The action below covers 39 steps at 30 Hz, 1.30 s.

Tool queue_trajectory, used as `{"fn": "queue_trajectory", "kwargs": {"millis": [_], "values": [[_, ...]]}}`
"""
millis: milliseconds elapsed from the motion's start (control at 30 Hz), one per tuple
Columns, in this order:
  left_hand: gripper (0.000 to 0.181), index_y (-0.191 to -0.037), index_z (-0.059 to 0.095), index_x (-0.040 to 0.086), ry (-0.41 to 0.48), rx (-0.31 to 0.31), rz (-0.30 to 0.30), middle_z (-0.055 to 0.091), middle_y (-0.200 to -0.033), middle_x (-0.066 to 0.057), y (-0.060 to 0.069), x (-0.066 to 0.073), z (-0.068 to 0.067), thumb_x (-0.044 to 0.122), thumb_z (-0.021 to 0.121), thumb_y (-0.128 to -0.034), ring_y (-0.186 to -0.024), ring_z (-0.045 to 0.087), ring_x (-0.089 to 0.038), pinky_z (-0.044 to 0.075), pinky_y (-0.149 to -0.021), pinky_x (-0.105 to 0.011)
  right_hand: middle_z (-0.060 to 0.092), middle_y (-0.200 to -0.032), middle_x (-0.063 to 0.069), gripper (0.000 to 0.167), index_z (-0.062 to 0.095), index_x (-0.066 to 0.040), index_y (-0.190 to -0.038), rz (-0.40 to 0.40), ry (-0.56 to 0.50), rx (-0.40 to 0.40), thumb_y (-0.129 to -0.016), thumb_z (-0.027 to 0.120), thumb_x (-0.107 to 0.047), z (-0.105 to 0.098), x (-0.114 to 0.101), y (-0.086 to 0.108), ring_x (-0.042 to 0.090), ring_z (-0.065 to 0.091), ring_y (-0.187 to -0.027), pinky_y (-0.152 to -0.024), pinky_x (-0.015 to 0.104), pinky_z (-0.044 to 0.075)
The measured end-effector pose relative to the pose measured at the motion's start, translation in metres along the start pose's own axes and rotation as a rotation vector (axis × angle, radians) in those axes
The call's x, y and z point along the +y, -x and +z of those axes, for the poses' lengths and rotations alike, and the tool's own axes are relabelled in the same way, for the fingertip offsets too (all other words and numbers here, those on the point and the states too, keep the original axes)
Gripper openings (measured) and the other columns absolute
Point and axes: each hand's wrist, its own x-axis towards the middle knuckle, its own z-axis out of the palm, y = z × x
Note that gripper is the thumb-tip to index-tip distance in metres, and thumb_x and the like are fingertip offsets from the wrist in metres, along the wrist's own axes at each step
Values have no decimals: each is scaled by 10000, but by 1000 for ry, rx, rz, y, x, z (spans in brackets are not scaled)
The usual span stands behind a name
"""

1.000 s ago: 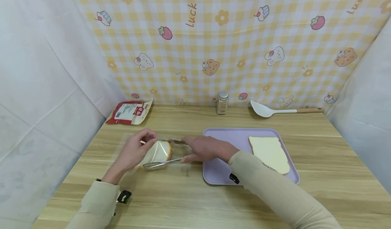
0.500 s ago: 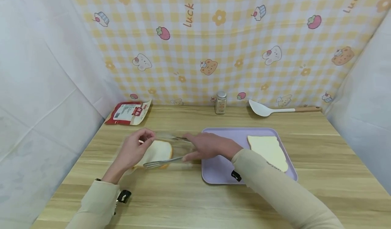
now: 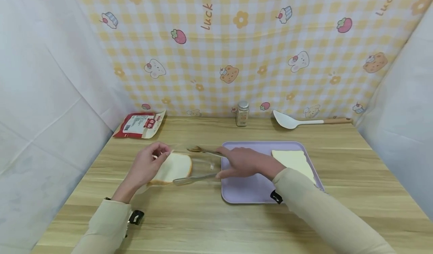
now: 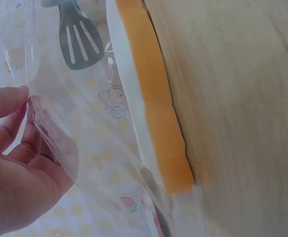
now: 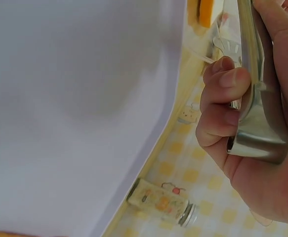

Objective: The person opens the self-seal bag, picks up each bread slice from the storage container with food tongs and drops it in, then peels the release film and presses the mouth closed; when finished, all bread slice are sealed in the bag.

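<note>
My left hand (image 3: 149, 163) pinches the edge of a clear plastic bag (image 4: 60, 128) between thumb and fingers. A slice of bread (image 3: 176, 167) with an orange-brown crust lies at the bag; in the left wrist view its crust edge faces the camera. My right hand (image 3: 241, 161) grips metal tongs (image 5: 262, 133) near their joined end, arms spread apart. One slotted tip is on the far side of the slice's right end, the other on its near side, and nothing shows between them. Whether the tips are inside the bag, I cannot tell.
A lilac tray (image 3: 243, 192) lies under my right hand, with another bread slice (image 3: 292, 161) on its right side, partly behind my sleeve. Along the back stand a red and cream packet (image 3: 140, 125), a seasoning jar (image 3: 242, 114) and a white spatula (image 3: 291, 122).
My right hand has drawn the tongs to the right, off the bread, and their arms have spread wider. The left hand keeps its pinch on the bag and barely moves.
</note>
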Motion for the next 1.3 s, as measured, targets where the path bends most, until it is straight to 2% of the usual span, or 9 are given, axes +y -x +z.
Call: {"fn": "queue_trajectory", "kwargs": {"millis": [267,367,533,767,900,1100,1300], "values": [[84,-1100,707,64,-24,17,-8,689,-992,-89,0,-3,0,95,652,-1046,-898,572,-197,472,-790,-244,739,-1127,70,936,315,-204,-1643,5,-6,14,-932,676,-693,2,11,7,164,695,-992,-940,441,554],[79,-1094,707,65,-32,25,-7,689,-984,-90,-1,-4,0,92,653,-1044,-893,575,-196,470,-790,-250,723,-1045,36,929,320,-207,-1639,14,-15,19,-932,678,-691,2,15,11,149,677,-931,-905,433,551],[68,-1077,708,69,-33,22,0,681,-955,-82,-1,-4,1,91,655,-1040,-873,570,-192,459,-763,-263,627,-817,-6,900,336,-203,-1628,24,-19,32,-940,686,-666,-1,21,20,135,581,-737,-762,395,508],[75,-1084,709,87,-50,-8,-19,673,-951,-70,-1,-4,2,122,656,-1044,-877,574,-203,449,-755,-299,517,-699,-33,914,339,-178,-1621,44,-28,48,-933,701,-660,-4,30,32,110,463,-615,-631,320,428],[76,-1088,702,85,-57,-18,-26,672,-962,-74,-1,-4,2,117,647,-1047,-888,574,-211,449,-770,-314,520,-678,-30,920,339,-171,-1622,57,-48,66,-930,710,-651,-7,36,40,108,448,-604,-581,298,394],[78,-1082,701,82,-47,-26,-25,671,-960,-72,-2,-3,2,122,645,-1047,-888,572,-208,448,-768,-313,620,-751,-17,941,326,-146,-1634,93,-87,102,-933,716,-637,-10,44,56,120,535,-648,-634,313,457],[88,-1080,711,88,-41,-36,-27,669,-960,-64,-4,-2,2,142,656,-1037,-896,571,-205,442,-774,-320,587,-717,-20,950,322,-110,-1624,121,-147,186,-937,708,-640,-8,56,72,119,504,-624,-615,317,435]]}}
